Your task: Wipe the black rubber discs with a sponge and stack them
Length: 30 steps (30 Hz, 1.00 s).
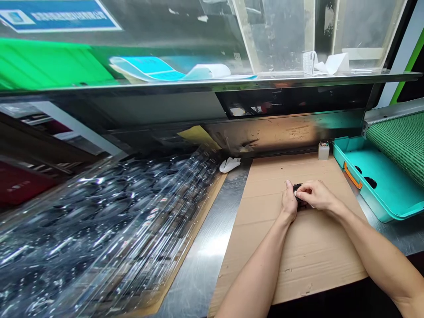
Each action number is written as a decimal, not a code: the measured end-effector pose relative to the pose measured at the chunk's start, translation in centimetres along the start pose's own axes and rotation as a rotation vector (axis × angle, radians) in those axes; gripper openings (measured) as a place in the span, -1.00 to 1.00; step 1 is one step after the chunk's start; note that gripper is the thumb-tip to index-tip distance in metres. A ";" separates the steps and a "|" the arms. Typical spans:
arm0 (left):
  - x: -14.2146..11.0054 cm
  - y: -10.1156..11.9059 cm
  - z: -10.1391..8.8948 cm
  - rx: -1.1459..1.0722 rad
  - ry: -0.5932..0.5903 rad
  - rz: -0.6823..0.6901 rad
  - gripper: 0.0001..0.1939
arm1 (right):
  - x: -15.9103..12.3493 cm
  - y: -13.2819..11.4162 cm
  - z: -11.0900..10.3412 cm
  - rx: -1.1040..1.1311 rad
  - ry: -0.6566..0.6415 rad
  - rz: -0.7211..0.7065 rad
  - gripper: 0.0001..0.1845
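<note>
A small black part [300, 204] is held between my hands over the cardboard sheet [265, 229]. My left hand [289, 199] is closed on its left side, with the thumb up along the edge. Against the upper face of the part, my right hand [315, 194] pinches a small white piece [297, 193], too small to tell its kind. The fingers cover much of the black part, so its full shape is hidden. Beyond my hands, a small whitish bottle [323, 150] with a metallic cap stands at the cardboard's far right corner.
To the right, a turquoise bin [394, 194] with an orange latch holds black round pieces [370, 182], beside a green conveyor belt [400, 137]. Clear plastic trays [132, 212] of dark parts fill the left. A crumpled white tissue [229, 164] lies near them. A metal shelf [278, 79] crosses above.
</note>
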<state>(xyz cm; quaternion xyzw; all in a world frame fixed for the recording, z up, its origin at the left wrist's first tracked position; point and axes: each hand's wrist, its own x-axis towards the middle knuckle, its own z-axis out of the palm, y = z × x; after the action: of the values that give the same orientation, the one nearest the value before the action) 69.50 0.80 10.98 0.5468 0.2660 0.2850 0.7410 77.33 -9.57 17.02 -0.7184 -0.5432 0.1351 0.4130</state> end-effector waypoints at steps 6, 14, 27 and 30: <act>-0.1 0.5 0.3 -0.134 -0.093 -0.064 -0.18 | 0.0 1.3 -2.8 -0.337 0.205 0.123 -0.79; -0.1 0.5 0.0 -0.115 -0.104 -0.081 -0.23 | 0.5 1.6 -1.1 -0.179 0.216 -0.087 -0.88; -0.8 0.7 0.2 0.176 -0.115 -0.002 -0.20 | 0.2 1.0 -0.4 -0.556 0.053 -0.028 -0.75; -1.1 0.9 0.4 0.244 -0.122 0.027 -0.21 | 0.2 0.9 -0.5 -0.563 0.047 -0.032 -0.74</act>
<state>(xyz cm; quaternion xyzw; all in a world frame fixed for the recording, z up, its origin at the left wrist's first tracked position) 68.85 -0.03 12.02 0.6526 0.2458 0.2267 0.6799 78.28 -9.71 16.72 -0.7993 -0.5607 -0.0445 0.2116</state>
